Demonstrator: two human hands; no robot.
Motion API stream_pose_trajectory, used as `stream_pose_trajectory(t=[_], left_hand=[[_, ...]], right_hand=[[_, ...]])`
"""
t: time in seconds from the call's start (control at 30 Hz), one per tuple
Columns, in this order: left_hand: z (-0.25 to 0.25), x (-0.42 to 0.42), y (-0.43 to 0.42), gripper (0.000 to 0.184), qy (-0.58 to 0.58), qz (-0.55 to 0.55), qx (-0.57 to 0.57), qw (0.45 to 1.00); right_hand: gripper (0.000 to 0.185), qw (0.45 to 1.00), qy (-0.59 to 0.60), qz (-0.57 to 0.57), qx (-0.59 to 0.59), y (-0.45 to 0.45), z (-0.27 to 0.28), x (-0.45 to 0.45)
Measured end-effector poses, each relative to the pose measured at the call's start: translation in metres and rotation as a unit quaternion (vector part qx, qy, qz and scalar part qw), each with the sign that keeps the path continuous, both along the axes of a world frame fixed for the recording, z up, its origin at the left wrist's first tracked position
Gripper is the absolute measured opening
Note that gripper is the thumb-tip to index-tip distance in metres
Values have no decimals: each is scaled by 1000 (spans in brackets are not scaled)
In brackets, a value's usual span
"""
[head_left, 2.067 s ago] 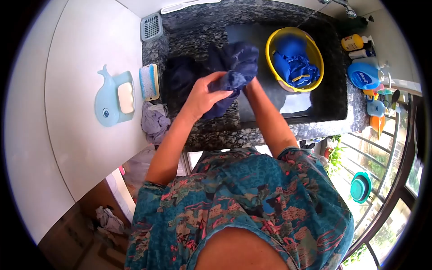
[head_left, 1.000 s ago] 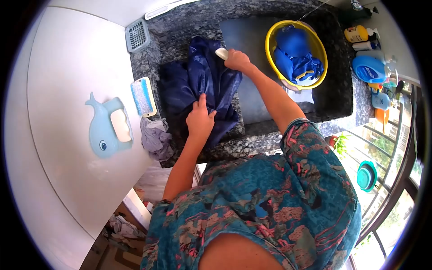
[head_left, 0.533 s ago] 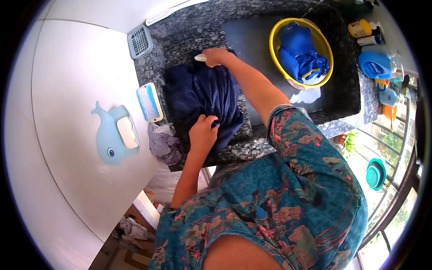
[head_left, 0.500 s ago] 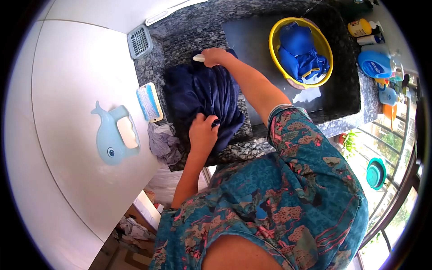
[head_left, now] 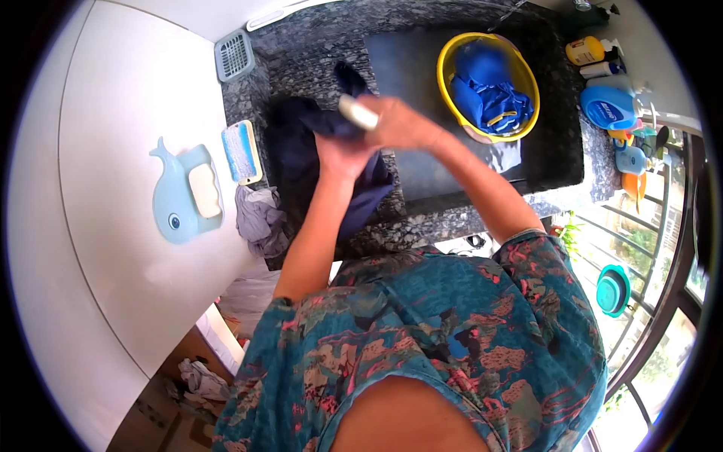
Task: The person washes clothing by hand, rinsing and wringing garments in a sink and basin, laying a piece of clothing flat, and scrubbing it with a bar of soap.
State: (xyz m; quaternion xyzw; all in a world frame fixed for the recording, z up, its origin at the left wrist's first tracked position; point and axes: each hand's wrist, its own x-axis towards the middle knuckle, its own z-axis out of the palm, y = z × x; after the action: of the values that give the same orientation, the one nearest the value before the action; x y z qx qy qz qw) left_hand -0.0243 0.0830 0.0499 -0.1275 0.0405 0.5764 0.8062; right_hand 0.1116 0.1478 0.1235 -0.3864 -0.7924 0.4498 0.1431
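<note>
A white bar of soap is gripped in my right hand, which is blurred by motion. Just below it, my left hand is closed on a dark navy cloth garment, lifting a fold of it. The rest of the garment lies bunched on the ribbed stone washboard. The soap is close to the raised fold; whether they touch I cannot tell.
A yellow basin with blue clothing stands in the dark sink. Left are a scrubbing brush, a grey cloth and a whale-shaped soap holder. Several bottles, including a blue one, line the right edge.
My left hand has moved up and raised part of the garment, which was spread flatter. My right hand has lifted the soap off the cloth and come towards my left hand.
</note>
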Motion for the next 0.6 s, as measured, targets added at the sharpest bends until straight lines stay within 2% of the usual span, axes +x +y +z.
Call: stream_pose_trajectory(t=[0.07, 0.1, 0.2, 0.23, 0.3, 0.33, 0.37, 0.4, 0.47, 0.53, 0.57, 0.6], left_hand=[[-19, -4, 16, 53, 173, 4, -233, 957], [-20, 3, 10, 40, 269, 61, -152, 949], [-45, -10, 11, 34, 233, 50, -44, 970], [-37, -6, 10, 32, 295, 42, 15, 954], [-19, 0, 8, 30, 417, 43, 126, 899], [-6, 11, 10, 32, 374, 35, 111, 920], [-40, 19, 14, 35, 302, 44, 10, 952], [-43, 20, 11, 41, 346, 22, -30, 937], [-43, 18, 9, 56, 424, -44, -140, 894], [-108, -5, 10, 58, 327, -87, -123, 933], [-69, 2, 3, 58, 282, -53, -116, 951], [-13, 7, -4, 48, 221, -46, -130, 965]], right_hand=[[40, 992, -122, 27, -6, -32, -24, -2], [44, 993, -99, 32, -59, -34, -23, 6], [51, 995, 40, -88, -38, -39, 9, 19], [61, 983, 66, -169, -28, -41, 23, 15], [71, 961, 52, -238, 133, -43, 20, 2], [77, 940, 37, -253, 225, -44, 6, -6], [78, 961, -78, -189, 184, -48, -9, -13], [69, 967, -51, -223, 109, -50, -34, -16], [70, 968, -83, -235, 40, -40, -47, -18], [74, 963, -74, -249, -79, -27, -48, -17], [75, 956, -32, -277, -90, -23, -49, -15], [72, 933, 18, -287, -216, -7, -57, -9]])
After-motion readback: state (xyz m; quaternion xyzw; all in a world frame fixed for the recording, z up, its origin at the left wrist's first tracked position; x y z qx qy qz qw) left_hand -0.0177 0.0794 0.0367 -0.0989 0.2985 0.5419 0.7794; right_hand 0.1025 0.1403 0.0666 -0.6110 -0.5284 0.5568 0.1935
